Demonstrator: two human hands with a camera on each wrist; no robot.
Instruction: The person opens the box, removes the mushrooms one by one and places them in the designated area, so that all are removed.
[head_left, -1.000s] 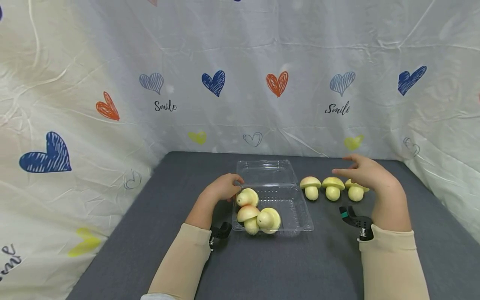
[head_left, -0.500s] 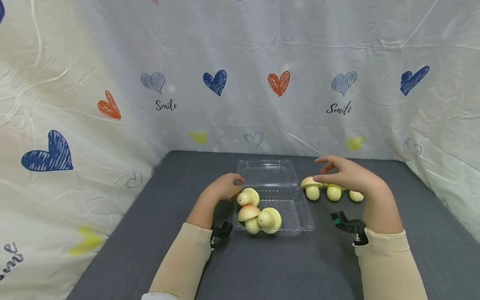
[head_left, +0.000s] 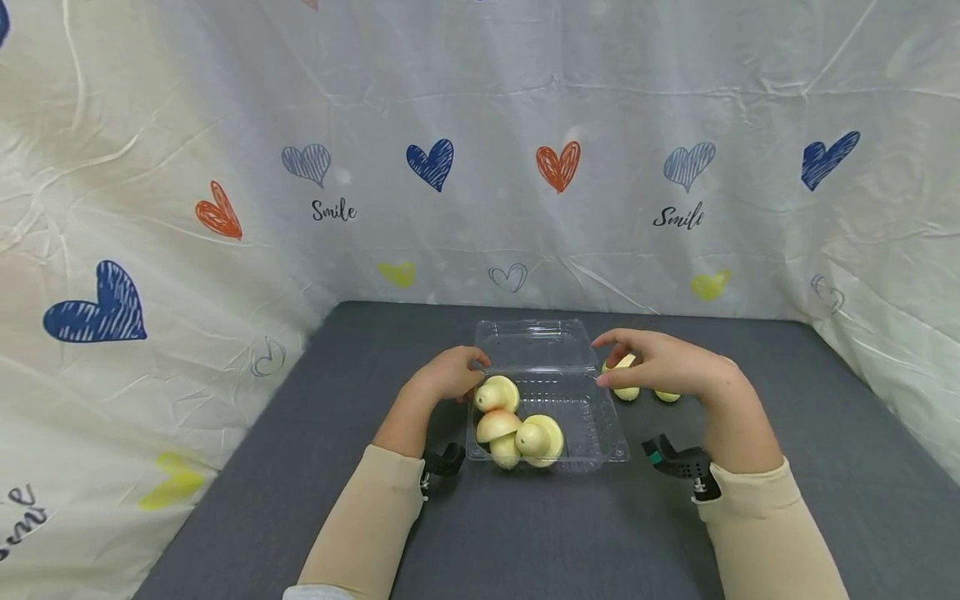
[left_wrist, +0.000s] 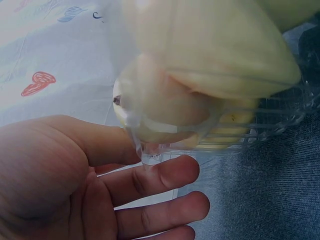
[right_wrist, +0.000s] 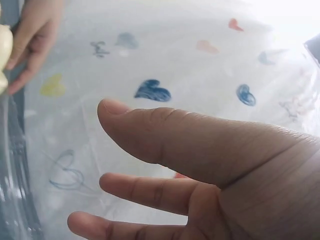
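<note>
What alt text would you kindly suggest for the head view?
A person's left hand and right hand flank an open clear box holding three mushroom-shaped pieces. Two more sit beside it on a dark table, partly hidden.

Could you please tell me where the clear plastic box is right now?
In the head view, the clear plastic box sits open on the dark table, just right of centre, between the left hand and the right hand, holding three mushroom-shaped pieces.

Pale yellow mushrooms [head_left: 542,440], grey table [head_left: 555,533], heart-patterned backdrop [head_left: 495,108]
</note>
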